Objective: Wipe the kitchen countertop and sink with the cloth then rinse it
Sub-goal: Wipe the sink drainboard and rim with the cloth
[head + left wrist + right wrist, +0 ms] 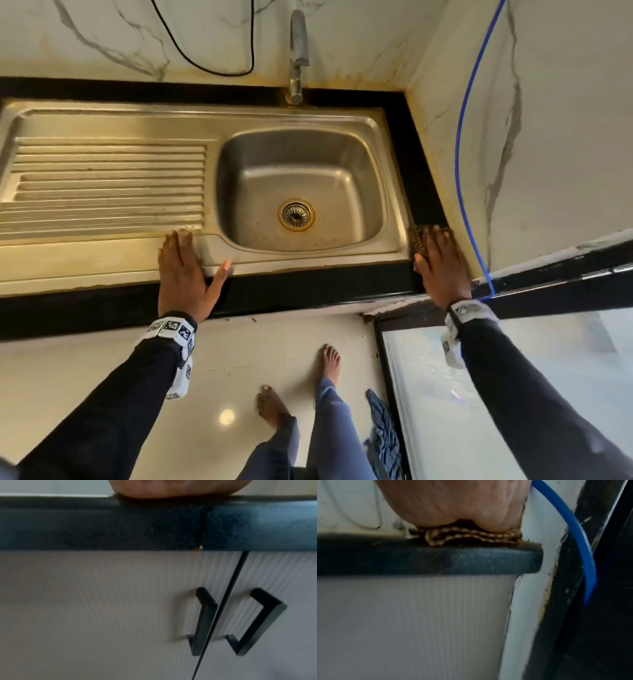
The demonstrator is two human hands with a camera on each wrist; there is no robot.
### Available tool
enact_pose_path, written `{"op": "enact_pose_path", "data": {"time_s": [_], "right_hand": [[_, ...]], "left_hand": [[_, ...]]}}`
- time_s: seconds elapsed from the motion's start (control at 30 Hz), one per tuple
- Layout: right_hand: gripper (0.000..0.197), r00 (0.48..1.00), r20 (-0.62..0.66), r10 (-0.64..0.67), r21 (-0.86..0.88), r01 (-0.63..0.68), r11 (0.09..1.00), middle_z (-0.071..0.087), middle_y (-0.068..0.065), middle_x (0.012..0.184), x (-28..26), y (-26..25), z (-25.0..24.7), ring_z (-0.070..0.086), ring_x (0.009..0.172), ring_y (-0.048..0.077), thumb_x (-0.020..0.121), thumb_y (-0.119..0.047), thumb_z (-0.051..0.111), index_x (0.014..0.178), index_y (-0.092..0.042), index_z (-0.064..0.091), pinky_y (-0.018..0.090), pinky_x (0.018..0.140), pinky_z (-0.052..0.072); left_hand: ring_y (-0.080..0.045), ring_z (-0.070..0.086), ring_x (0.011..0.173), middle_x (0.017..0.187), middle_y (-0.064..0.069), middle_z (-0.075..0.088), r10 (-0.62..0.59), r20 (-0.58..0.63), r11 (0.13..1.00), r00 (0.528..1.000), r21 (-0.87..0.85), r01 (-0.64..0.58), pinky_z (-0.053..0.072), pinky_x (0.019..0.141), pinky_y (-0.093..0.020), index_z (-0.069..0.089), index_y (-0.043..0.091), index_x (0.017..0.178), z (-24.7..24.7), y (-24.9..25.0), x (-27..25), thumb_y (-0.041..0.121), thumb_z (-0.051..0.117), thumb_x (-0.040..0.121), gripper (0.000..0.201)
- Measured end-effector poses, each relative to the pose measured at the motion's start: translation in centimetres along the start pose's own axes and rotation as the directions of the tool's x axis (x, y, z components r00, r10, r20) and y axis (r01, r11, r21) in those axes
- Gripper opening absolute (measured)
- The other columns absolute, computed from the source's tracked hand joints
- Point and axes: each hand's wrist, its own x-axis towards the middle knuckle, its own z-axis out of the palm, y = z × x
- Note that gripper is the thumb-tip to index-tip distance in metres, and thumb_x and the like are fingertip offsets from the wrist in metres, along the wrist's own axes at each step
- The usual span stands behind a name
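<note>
Both hands lie flat on the counter (pixel 308 291). My right hand (pixel 442 265) presses the cloth (pixel 418 240) at the counter's right front corner, fingers straight. My left hand (pixel 186 274) spreads wide, empty, on the sink (pixel 390 171) rim at the front edge.

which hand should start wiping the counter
Right: the right hand already presses flat on the cloth at the countertop's right end. The left hand rests bare on the sink rim.

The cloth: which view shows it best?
Right wrist view: the cloth lies bunched in patterned folds under the right hand, pressed onto the dark countertop edge. The head view shows only a corner past the fingers. The left wrist view shows none of it.
</note>
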Motion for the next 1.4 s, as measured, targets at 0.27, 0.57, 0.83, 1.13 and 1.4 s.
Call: {"op": "enact_pose_path", "data": {"time_s": [0.27, 0.57, 0.83, 1.13, 1.4], "right_hand": [[0.063, 1.0, 0.004, -0.016, -0.039, 0.016, 0.999, -0.002, 0.0, 0.171, 1.3, -0.2, 0.4, -0.007, 0.157, 0.022, 0.107, -0.048, 0.025, 0.163, -0.032, 0.001, 0.046, 0.127, 0.007], [0.061, 0.999, 0.007, -0.045, -0.055, 0.045, 0.997, 0.01, 0.0, 0.171, -3.0, -9.3, 1.1, 0.004, 0.158, 0.025, 0.103, -0.055, 0.016, 0.161, -0.037, 0.012, 0.054, 0.125, 0.015], [0.063, 0.806, 0.098, -0.584, 0.1, 0.576, 0.812, 0.026, 0.006, 0.166, -5.8, -37.5, 6.8, 0.014, 0.156, 0.027, 0.102, -0.044, 0.037, 0.16, -0.023, 0.024, 0.055, 0.124, 0.015], [0.063, 0.997, -0.073, -0.034, -0.017, 0.033, 0.999, 0.018, 0.005, 0.169, -3.4, -10.4, 2.6, 0.009, 0.157, 0.026, 0.107, -0.052, 0.011, 0.162, -0.024, 0.022, 0.053, 0.124, 0.018], [0.09, 0.995, 0.044, 0.095, -0.015, -0.094, 0.995, 0.005, 0.01, 0.17, 5.5, -0.5, 0.1, 0.006, 0.157, 0.028, 0.095, -0.071, 0.021, 0.163, -0.013, 0.007, 0.048, 0.126, 0.013]], "left_hand": [[-0.038, 0.006, 0.157, 0.168, -0.024, 0.01, 0.267, 0.175, 0.925, 0.948, 0.228, -0.303, 0.016, 0.126, -0.056, 0.019, 0.003, 0.159, 0.2, 0.3, 0.3, 0.073, 0.026, 0.096, 0.094], [-0.03, 0.0, 0.159, 0.171, -0.015, 0.004, 0.137, 0.127, 0.989, 0.982, 0.031, -0.142, 0.012, 0.128, -0.049, 0.007, 0.01, 0.163, 0.5, 0.9, 0.9, 0.069, 0.037, 0.096, 0.094], [-0.029, 0.009, 0.158, 0.168, -0.015, 0.023, -0.033, -0.053, 0.985, 0.998, -0.172, 0.024, 0.013, 0.127, -0.055, 0.029, 0.009, 0.158, -0.6, -0.8, 1.1, 0.042, 0.029, 0.106, 0.062], [-0.031, 0.005, 0.158, 0.169, -0.017, 0.014, 0.155, 0.085, 0.988, 0.984, 0.008, -0.157, 0.013, 0.128, -0.051, 0.017, 0.008, 0.161, -0.2, -0.5, 0.3, 0.052, 0.038, 0.103, 0.076], [-0.029, 0.003, 0.159, 0.17, -0.017, 0.011, 0.151, 0.111, 0.987, 0.982, 0.034, -0.156, 0.016, 0.128, -0.051, 0.014, 0.008, 0.161, 0.5, -0.4, 0.1, 0.061, 0.043, 0.1, 0.086]]}}
